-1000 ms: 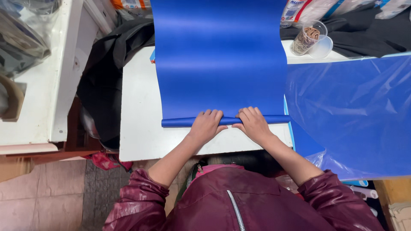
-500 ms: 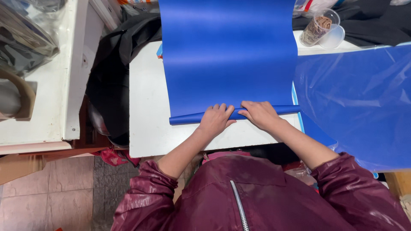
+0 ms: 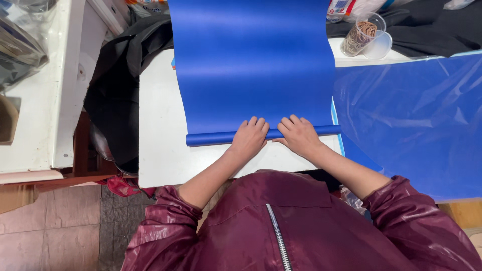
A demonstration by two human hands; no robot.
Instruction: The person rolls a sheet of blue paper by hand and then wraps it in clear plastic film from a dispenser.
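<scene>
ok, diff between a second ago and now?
Little has changed. Both hands, left hand and right hand, stay pressed on the rolled edge of the blue sheet. The roll looks barely advanced. White table and plastic cup unmoved.

From my remote feed: a clear cup of rubber bands [image 3: 358, 37] stands at the far right of the white table [image 3: 160, 150], black cloth [image 3: 120, 75] spills off its left edge, clear plastic film [image 3: 416, 115] covers blue sheets to the right, and brown tiles [image 3: 60, 226] floor the near left.
</scene>
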